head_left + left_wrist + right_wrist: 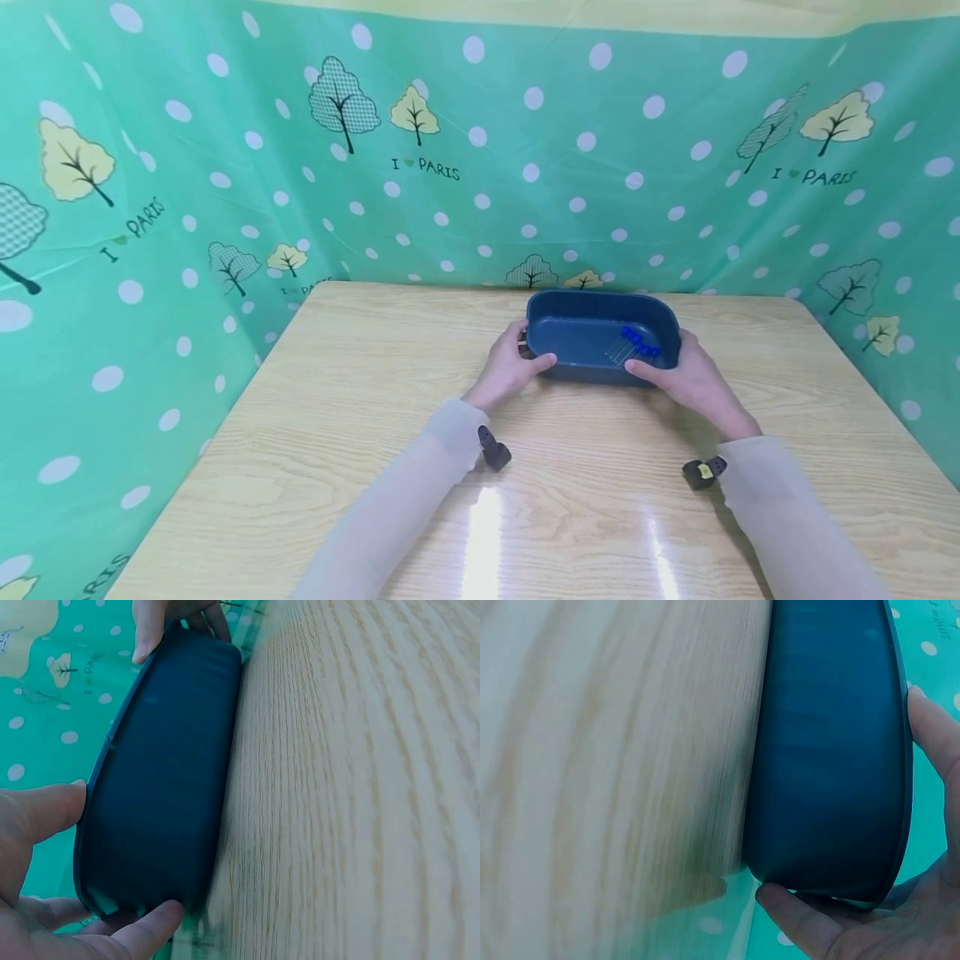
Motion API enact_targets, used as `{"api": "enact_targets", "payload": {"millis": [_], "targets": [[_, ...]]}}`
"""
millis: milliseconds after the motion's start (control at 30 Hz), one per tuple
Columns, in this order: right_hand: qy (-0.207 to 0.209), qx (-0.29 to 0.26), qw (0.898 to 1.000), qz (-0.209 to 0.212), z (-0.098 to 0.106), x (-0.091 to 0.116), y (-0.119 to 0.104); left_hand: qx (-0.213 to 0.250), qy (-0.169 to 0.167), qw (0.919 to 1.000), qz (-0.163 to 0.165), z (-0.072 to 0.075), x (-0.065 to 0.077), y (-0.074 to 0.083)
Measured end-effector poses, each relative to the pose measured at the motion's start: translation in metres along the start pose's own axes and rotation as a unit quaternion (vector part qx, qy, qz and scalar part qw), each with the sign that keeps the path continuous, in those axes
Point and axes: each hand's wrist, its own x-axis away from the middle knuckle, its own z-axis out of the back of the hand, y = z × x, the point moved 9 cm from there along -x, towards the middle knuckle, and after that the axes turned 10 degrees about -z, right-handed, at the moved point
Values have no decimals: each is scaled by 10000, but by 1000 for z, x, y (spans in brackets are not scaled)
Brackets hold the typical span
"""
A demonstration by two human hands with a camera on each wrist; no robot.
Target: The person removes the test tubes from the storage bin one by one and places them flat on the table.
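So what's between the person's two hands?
The head view shows a dark blue tub between the left hand and right hand, with small blue-topped items inside, nearer the right.

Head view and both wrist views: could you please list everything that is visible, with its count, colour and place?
Table: 1, light wood-grain, across the lower head view
Bin: 1, dark blue, at the table's far side
Thin pieces: several, exact count unclear, blue-ended, inside the bin, towards its right
Cloth: count unclear, green with white dots and printed trees, behind and beside the table
Wrist devices: 2, black, one per wrist
Sleeves: 2, pale grey, one per arm
Left grip: 1, bare, holding the bin's left end
Right grip: 1, bare, holding its right end
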Motion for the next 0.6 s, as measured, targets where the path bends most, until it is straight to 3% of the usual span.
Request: {"api": "enact_targets", "payload": {"millis": [600], "targets": [[50, -81, 9999, 135, -5, -1, -6, 7, 4, 10000, -43, 7, 3, -1]]}}
